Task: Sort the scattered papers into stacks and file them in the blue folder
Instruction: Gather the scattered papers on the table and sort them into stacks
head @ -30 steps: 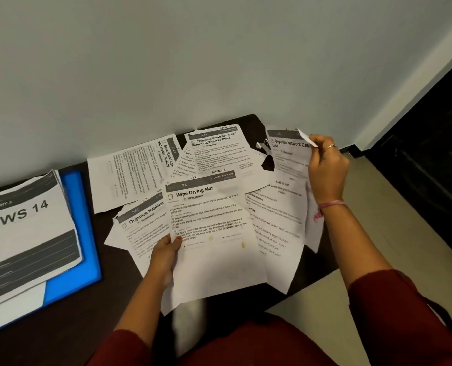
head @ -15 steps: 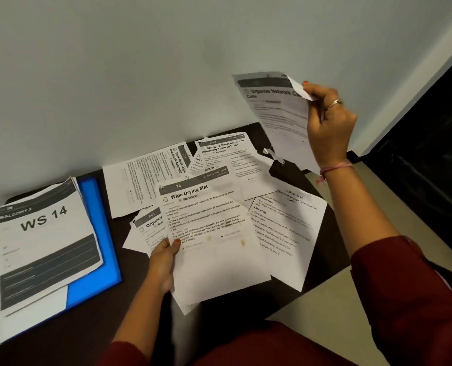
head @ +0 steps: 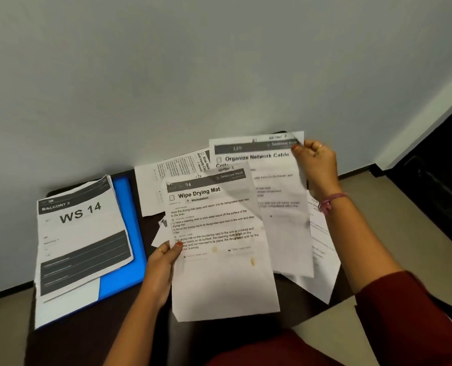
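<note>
- Two hands each held one sheet: left hand [head: 159, 270] pinched the "Wipe Drying Mat" page [head: 220, 260], right hand [head: 315, 165] pinched the "Organize Network Cable" page [head: 277, 207].
- Stacking step: next, line both sheets up together.
- Blue folder [head: 124, 233] lay beside the left hand, on the bench [head: 92, 334].

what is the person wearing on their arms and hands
Dark red sleeves cover both upper arms, leaving the forearms bare. The right hand has a ring, with a pink thread bracelet at its wrist. The left hand also has a ring. Nails are painted red.
</note>
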The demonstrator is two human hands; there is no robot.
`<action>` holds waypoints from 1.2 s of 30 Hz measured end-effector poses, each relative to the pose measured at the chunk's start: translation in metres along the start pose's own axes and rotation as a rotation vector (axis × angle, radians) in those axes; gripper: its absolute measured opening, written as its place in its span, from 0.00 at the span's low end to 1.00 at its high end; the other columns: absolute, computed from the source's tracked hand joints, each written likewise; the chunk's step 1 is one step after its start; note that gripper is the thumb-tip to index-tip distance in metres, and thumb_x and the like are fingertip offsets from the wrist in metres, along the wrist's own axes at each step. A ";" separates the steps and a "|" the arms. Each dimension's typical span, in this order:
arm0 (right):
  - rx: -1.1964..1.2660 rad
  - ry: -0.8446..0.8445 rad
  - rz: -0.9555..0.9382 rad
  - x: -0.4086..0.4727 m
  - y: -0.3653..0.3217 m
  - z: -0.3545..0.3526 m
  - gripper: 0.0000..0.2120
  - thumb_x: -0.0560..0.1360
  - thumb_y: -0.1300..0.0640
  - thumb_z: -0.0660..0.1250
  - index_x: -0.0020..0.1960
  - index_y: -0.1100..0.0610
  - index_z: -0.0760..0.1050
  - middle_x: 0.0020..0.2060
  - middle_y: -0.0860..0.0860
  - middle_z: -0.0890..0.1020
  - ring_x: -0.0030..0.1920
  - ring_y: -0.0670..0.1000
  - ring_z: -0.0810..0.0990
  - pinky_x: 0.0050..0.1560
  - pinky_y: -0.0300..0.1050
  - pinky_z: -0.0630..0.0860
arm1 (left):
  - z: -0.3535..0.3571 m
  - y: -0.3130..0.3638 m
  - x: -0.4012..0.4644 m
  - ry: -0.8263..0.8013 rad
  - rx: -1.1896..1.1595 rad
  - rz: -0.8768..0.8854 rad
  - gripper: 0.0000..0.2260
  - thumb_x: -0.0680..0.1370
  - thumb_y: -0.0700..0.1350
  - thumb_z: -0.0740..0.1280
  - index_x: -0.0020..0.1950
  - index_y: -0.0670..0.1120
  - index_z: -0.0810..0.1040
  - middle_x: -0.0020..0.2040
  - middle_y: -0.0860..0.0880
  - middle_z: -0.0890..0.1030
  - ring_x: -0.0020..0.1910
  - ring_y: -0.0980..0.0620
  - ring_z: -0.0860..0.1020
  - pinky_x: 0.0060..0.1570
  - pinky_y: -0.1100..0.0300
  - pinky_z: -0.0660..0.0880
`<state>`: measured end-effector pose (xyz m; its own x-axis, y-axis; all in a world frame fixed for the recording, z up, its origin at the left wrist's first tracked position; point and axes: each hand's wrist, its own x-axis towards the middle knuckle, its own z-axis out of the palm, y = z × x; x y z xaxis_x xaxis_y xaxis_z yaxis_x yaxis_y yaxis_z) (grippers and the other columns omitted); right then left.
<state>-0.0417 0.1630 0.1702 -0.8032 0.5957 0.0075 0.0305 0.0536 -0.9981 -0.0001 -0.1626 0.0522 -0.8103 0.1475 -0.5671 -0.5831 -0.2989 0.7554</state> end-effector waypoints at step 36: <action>-0.095 -0.093 0.591 -0.129 0.167 0.054 0.23 0.81 0.39 0.49 0.56 0.51 0.78 0.50 0.48 0.83 0.50 0.50 0.81 0.53 0.45 0.76 | -0.034 -0.054 0.000 0.128 0.562 -0.076 0.01 0.80 0.41 0.65 0.49 0.46 0.74 0.47 0.48 0.81 0.47 0.51 0.79 0.41 0.60 0.73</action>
<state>0.0346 0.0518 -0.0008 -0.6824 0.4740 -0.5565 0.5373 -0.1910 -0.8215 0.0335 -0.1786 0.0004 -0.7717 0.0229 -0.6356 -0.6094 0.2595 0.7492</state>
